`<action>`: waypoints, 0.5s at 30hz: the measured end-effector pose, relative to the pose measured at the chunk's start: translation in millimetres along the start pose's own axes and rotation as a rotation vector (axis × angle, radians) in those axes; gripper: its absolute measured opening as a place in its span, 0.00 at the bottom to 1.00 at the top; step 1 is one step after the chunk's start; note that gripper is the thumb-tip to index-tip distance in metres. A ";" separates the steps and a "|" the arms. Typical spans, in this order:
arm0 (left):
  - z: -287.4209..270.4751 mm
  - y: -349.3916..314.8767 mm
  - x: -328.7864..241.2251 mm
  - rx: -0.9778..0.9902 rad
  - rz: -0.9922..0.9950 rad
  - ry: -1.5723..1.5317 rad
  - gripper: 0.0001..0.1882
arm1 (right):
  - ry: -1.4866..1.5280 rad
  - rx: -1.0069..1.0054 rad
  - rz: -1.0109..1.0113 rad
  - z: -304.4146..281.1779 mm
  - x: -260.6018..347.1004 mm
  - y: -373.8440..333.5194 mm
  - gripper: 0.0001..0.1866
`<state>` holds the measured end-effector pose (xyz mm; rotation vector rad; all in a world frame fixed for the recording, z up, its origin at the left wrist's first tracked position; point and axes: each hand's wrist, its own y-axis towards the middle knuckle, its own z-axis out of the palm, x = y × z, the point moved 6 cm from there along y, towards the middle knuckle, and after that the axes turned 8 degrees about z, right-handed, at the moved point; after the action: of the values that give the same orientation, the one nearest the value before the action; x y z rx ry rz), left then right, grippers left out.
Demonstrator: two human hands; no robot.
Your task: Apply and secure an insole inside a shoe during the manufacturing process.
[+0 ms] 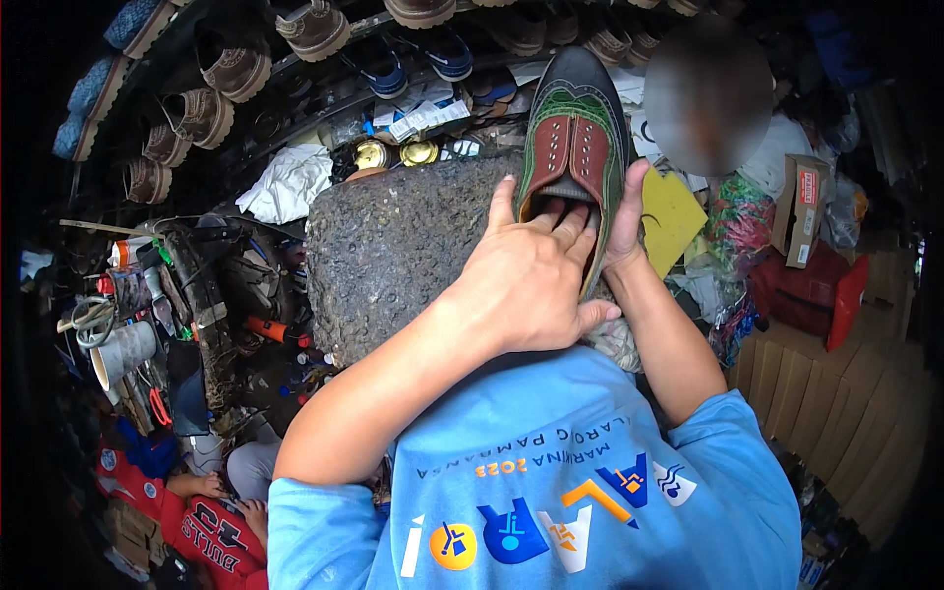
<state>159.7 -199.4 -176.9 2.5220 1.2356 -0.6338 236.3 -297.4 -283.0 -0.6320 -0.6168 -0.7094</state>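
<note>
A lace-up brogue shoe (578, 93) points away from me, its toe dark, its sides green and its eyelet flaps reddish brown. No lace runs through the eyelets. My left hand (536, 280) grips it at the opening: several fingers reach down inside, and one lies along the outer left edge. Around the right side of the heel, my right hand (624, 226) holds the shoe, thumb up along its wall; the other fingers are hidden beneath it. Left of the shoe sits a rough, dark, stone-like block (393, 256).
Shoes (234, 64) line a curved rack at the back. Crumpled white paper (287, 184) and gold-coloured tins (419, 153) lie beyond the block. Tools and a white cup-like container (123, 352) crowd the left. A yellow sheet (674, 221), an open carton (798, 211) and a red bag (811, 295) are at right. A person in red (211, 526) sits lower left.
</note>
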 end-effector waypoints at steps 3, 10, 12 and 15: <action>4.1 -15.8 -5.2 0.070 0.009 -0.015 0.49 | 0.062 -0.057 0.027 -6.3 -8.9 3.9 0.63; 7.0 -10.1 -2.7 0.123 -0.028 0.123 0.56 | 0.129 -0.016 0.045 -1.1 -10.8 8.2 0.63; 7.5 -13.5 -2.8 0.063 -0.011 0.095 0.56 | 0.136 -0.030 0.036 -4.8 -13.4 8.9 0.63; 0.7 16.5 20.8 0.377 -0.161 -0.032 0.54 | 0.113 -0.035 0.066 13.6 -2.9 2.7 0.61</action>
<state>184.0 -195.6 -187.0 2.7081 1.4336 -1.0273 232.6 -285.1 -277.0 -0.6367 -0.4783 -0.6906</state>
